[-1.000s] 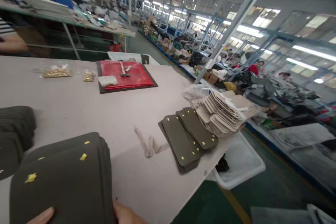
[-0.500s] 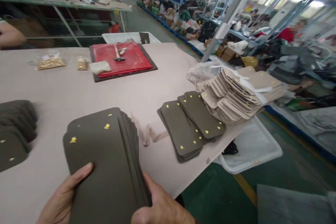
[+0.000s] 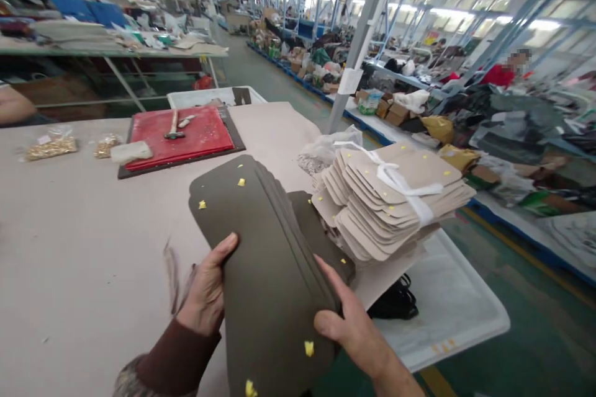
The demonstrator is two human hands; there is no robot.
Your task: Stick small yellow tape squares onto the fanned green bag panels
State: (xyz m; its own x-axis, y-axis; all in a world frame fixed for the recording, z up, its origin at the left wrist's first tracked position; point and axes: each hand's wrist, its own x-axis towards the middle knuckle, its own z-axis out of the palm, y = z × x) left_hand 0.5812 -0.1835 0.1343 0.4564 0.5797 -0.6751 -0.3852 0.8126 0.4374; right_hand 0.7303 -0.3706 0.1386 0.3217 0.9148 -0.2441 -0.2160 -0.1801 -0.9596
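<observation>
Clasped from both sides, a stack of dark olive panels [image 3: 270, 273] is held over the near right side of the table [image 3: 88, 248], the left hand [image 3: 207, 291] with its thumb on the top panel, the right hand [image 3: 352, 324] closed on the right edge; this two-sided hold probably stops the loose, stepped layers sliding apart. Just beyond, partly hidden, lie more dark panels [image 3: 319, 239]. Farther right, a white strip [image 3: 415, 190] binds a beige panel bundle [image 3: 365, 232], likely to keep it together. Far left, a hammer [image 3: 174, 128] rests on a red pad [image 3: 205, 139], perhaps sparing the tabletop from blows.
</observation>
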